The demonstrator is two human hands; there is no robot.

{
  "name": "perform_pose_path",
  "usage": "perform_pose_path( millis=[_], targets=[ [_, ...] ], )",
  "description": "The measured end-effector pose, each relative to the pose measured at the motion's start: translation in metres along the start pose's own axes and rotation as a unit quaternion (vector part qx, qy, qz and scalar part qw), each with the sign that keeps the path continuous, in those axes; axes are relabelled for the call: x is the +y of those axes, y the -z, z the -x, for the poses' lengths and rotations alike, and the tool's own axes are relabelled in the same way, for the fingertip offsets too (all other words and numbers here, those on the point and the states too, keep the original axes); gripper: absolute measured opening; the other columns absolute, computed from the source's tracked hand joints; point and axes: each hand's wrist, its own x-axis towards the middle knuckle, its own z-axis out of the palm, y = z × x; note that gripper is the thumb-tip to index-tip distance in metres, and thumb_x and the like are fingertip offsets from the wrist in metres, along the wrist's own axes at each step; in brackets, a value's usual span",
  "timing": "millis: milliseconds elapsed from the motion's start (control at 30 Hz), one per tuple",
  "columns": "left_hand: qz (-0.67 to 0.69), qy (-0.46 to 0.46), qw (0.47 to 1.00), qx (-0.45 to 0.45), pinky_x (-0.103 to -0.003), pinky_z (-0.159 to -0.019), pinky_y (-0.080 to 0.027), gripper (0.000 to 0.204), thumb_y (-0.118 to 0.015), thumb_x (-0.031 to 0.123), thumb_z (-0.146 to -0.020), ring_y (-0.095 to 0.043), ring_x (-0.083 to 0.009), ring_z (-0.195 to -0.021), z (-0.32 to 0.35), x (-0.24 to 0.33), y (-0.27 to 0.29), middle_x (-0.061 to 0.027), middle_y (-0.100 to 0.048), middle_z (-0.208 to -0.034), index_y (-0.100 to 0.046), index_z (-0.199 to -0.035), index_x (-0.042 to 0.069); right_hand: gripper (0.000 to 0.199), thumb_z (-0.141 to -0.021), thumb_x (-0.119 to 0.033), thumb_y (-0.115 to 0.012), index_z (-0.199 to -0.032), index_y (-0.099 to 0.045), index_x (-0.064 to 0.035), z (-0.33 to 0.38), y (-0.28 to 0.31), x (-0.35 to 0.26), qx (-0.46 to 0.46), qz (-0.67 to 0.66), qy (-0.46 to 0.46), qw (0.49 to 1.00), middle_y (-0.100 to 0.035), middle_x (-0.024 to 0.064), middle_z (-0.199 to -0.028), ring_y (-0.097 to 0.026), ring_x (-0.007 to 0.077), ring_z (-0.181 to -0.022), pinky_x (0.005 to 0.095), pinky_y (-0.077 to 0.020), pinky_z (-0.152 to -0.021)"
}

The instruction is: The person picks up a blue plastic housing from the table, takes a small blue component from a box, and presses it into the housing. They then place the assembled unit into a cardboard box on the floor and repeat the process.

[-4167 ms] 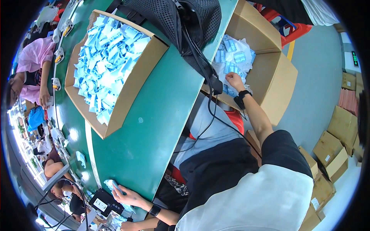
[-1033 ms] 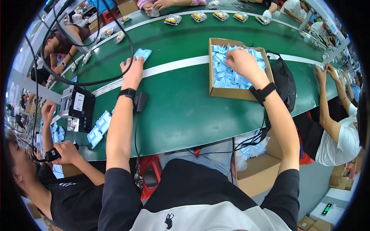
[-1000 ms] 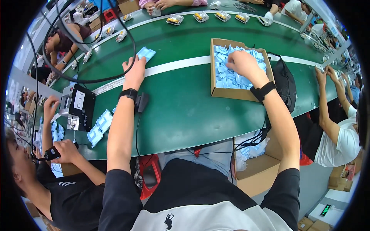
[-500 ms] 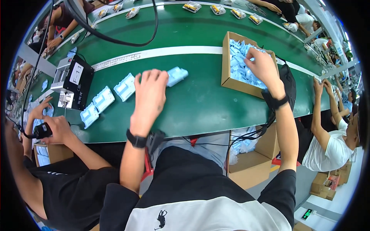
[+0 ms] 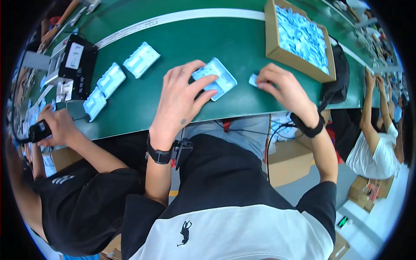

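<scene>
My left hand (image 5: 184, 89) grips a light blue plastic housing (image 5: 223, 81) by its left side, thumb and fingers pinching it, the piece tilted just over the green table. To its right, my right hand (image 5: 281, 84) pinches a small light blue plastic part (image 5: 253, 80) between thumb and fingers. A gap separates the two pieces. Beyond my right hand stands a cardboard box (image 5: 299, 65) filled with small light blue parts (image 5: 303, 37). Left of my left hand, similar light blue housings lie in a row: one (image 5: 141, 60) apart, two more (image 5: 111, 80) end to end.
A black and silver machine (image 5: 76, 65) stands at the left. Beside it, a co-worker's hand (image 5: 58, 125) holds a black tool (image 5: 40, 131). A black bag (image 5: 340, 73) lies against the box. An opened carton (image 5: 290, 160) sits below the table edge. Another person (image 5: 375, 151) works at the far right.
My right hand has left the box of small parts and come toward the middle with one part. My left hand has picked up a housing. The view has shifted.
</scene>
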Motion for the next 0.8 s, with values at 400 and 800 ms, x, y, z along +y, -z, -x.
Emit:
perform_pose_path(
  millis=[400,800],
  targets=[
    [-0.031,0.008,0.997,0.071,-0.045,-0.095,-0.051,0.025,-0.077,0.013,-0.09,-0.063,-0.0329,-0.112,-0.013,0.005,-0.008,-0.012,-0.063,-0.126,-0.074,-0.114,0.009,0.034,-0.103,-0.011,-0.068,-0.134,-0.063,0.0017,-0.033,-0.011,0.005,0.18,-0.435,-0.197,0.86,-0.066,0.0006,-0.102,-0.063,0.0121,-0.085,0.0266,-0.0532,-0.079],
    [0.492,0.183,0.84,-0.139,-0.043,-0.091,-0.055,0.046,-0.077,0.033,-0.094,-0.072,-0.0374,-0.102,-0.021,0.11,-0.054,-0.0239,-0.071,-0.116,-0.064,-0.114,-0.006,0.018,-0.105,-0.009,-0.065,-0.121,-0.064,0.0,-0.067,0.036,-0.06,0.346,-0.667,-0.015,0.66,-0.063,-0.0001,-0.094,-0.058,0.0115,-0.082,0.0276,-0.049,-0.077]
  ],
)
